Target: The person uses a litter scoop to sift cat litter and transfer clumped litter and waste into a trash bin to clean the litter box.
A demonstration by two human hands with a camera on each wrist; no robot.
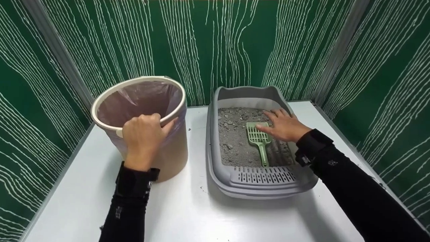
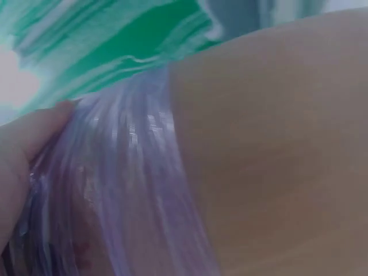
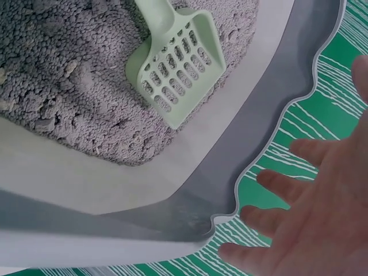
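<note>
My left hand [image 1: 142,136] grips the near rim of a beige trash bin [image 1: 171,158], fingers curled over the edge and thumb along the outside. A thin translucent purple liner [image 2: 135,167] folds down over the bin's outer wall. To the right stands a grey litter box [image 1: 215,158] holding grey cat litter [image 1: 233,144] with clumps. On the litter lies a green slotted litter scoop [image 3: 184,69], its handle toward me in the head view. My right hand [image 1: 284,126], fingers spread and holding nothing, is over the box's right side, near the scoop's head.
Bin and box stand side by side on a white table [image 1: 181,208]. Green walls [image 1: 231,43] with white wavy lines close in the back and sides, joined by grey corner posts [image 1: 339,53]. A slotted ledge [image 1: 265,175] forms the box's near end. Small crumbs dot the table.
</note>
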